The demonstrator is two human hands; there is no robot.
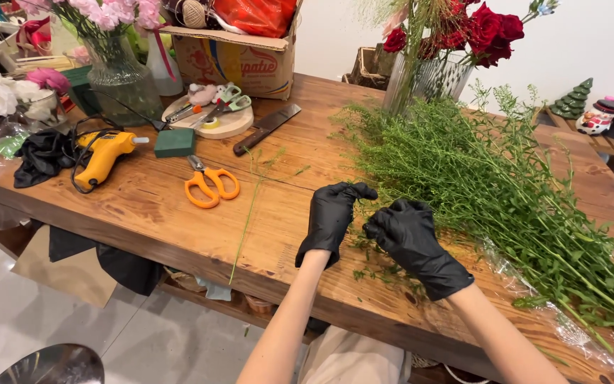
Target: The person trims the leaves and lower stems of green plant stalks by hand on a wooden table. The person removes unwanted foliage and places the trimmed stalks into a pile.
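The bunch of feathery green foliage stems [492, 185] lies across the wooden counter [179, 213], right of the orange-handled scissors [211, 186], on clear plastic wrap [591, 334] that keeps its litter together. Both black-gloved hands work at its near tips. The left hand [332, 217] pinches a thin sprig between thumb and fingertips, and the right hand [410, 238] curls round the same small stems just beside it, seemingly to steady them. A single loose green stem [250, 213] lies just right of the scissors, set apart from the bunch. Left of the scissors rests a yellow glue gun [104, 156]. Behind them lie a dark-bladed knife [268, 128] and a ribbed glass vase of red roses [428, 71].
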